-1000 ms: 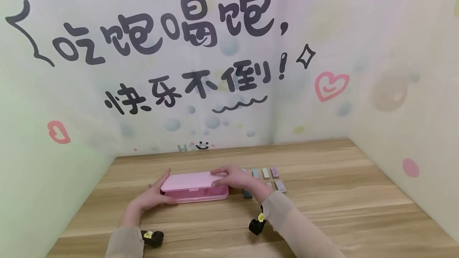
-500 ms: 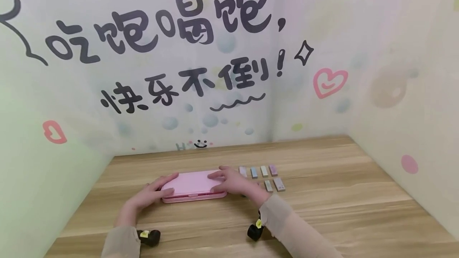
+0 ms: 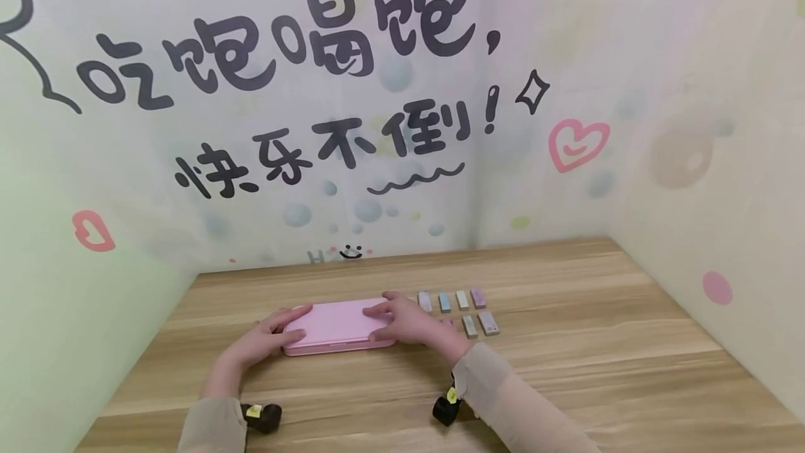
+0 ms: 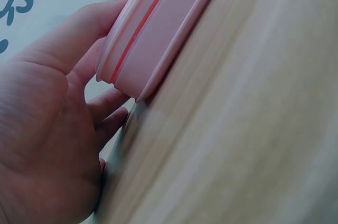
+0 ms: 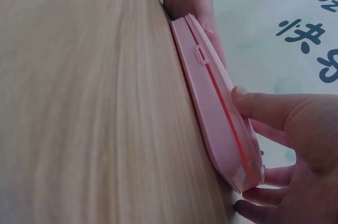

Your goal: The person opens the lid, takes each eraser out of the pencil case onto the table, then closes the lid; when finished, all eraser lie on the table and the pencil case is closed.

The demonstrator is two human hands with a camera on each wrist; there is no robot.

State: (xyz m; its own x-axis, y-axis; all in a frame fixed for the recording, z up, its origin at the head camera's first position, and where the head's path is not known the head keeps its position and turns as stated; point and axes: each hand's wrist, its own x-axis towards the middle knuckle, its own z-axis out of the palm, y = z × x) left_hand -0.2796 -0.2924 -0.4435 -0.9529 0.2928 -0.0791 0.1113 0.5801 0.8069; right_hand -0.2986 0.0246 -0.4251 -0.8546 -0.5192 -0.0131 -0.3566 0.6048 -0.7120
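Observation:
A pink plastic pencil case (image 3: 336,321) lies flat on the wooden table with its lid down. My left hand (image 3: 267,336) holds its left end, thumb and forefinger over the lid's top. Around the other end my right hand (image 3: 409,321) grips, its thumb on the lid near the front edge and other fingers bent round the end. In the right wrist view, a latch (image 5: 202,54) sits midway along the front, and a thin red line runs between lid and base. The left wrist view shows the case's rounded end (image 4: 140,68) against my left fingers.
Several small pastel blocks (image 3: 462,299) lie in two rows just right of the case, partly behind my right hand. The wooden table (image 3: 566,341) meets a printed wall (image 3: 402,124) at the back and pale walls at both sides.
The lid has come down from partly raised to lying on the base. My left thumb has moved from the case's lower front onto the lid. The view has shifted slightly.

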